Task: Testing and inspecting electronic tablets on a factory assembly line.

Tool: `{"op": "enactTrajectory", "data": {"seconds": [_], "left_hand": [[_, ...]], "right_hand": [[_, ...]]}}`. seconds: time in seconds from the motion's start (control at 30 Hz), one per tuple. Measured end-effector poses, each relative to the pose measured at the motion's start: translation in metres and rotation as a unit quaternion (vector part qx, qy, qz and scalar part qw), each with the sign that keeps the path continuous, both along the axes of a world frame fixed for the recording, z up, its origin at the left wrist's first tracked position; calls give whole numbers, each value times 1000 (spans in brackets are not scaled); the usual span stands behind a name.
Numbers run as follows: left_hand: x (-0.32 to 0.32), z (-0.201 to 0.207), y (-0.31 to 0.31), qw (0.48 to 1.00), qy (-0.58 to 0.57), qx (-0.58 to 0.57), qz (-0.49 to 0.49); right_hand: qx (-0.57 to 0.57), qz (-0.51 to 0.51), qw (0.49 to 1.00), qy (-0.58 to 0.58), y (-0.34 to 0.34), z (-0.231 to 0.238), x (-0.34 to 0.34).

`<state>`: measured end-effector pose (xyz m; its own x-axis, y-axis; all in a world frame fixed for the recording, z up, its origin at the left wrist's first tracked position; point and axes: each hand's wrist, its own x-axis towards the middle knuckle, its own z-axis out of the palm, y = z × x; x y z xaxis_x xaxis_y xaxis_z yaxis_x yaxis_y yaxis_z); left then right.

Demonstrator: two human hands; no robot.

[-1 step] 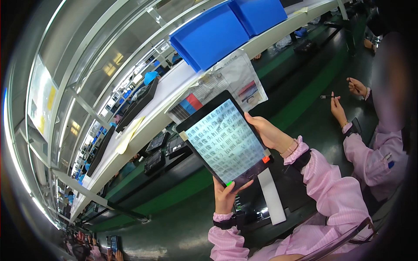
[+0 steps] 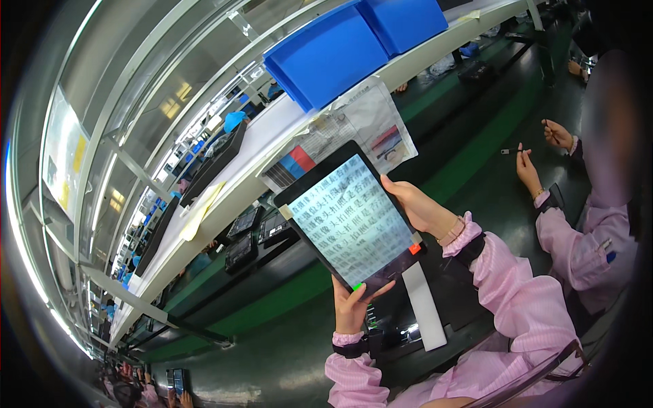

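A black tablet [image 2: 350, 221] is held tilted between my two hands, its lit screen facing me and filled with rows of dark lettering on a pale ground. My left hand [image 2: 352, 307] grips its lower edge, thumb on the front near a small green sticker [image 2: 358, 287]. My right hand [image 2: 423, 209] is closed round the right edge, above a red sticker [image 2: 415, 249]. The fingers behind the tablet are hidden. Beyond its top edge hangs a printed sheet [image 2: 391, 129] in a clear sleeve. Below the tablet lies a white strip [image 2: 425, 313] on the dark bench.
Blue bins [image 2: 333, 54] stand on a white shelf [image 2: 245, 163] across the bench. Under it, several black devices [image 2: 241, 251] rest on the dark green work surface [image 2: 272, 340]. At the right, a co-worker in a pink sleeve [image 2: 571, 251] handles a small part [image 2: 509, 151].
The lettering on the tablet's screen looks slightly shifted and a little sharper. Both hands keep their hold.
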<state>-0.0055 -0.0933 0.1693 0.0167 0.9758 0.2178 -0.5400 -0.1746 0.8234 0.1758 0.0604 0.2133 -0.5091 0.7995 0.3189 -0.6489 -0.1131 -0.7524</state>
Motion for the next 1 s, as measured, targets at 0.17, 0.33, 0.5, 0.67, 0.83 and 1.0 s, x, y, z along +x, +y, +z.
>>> {"op": "enactTrajectory", "data": {"seconds": [0.17,0.33,0.5,0.67,0.83,1.0], "left_hand": [[-2,-2,2,1000,9,-6,-3],[-2,-4,4,1000,5,-17,-4],[-3,-4,4,1000,-12,-9,-10],[-4,-4,5,1000,-4,-14,-10],[-6,-4,7,1000,-12,-11,-17],[-6,-3,8,1000,-15,-11,-8]], "right_hand": [[-24,16,999,-17,2,-1,0],[-25,9,1000,-12,1,0,1],[-6,-1,1000,7,2,0,1],[-28,18,999,-1,3,-1,-1],[-33,23,999,1,5,0,-3],[-28,-1,999,34,5,1,-3]]}}
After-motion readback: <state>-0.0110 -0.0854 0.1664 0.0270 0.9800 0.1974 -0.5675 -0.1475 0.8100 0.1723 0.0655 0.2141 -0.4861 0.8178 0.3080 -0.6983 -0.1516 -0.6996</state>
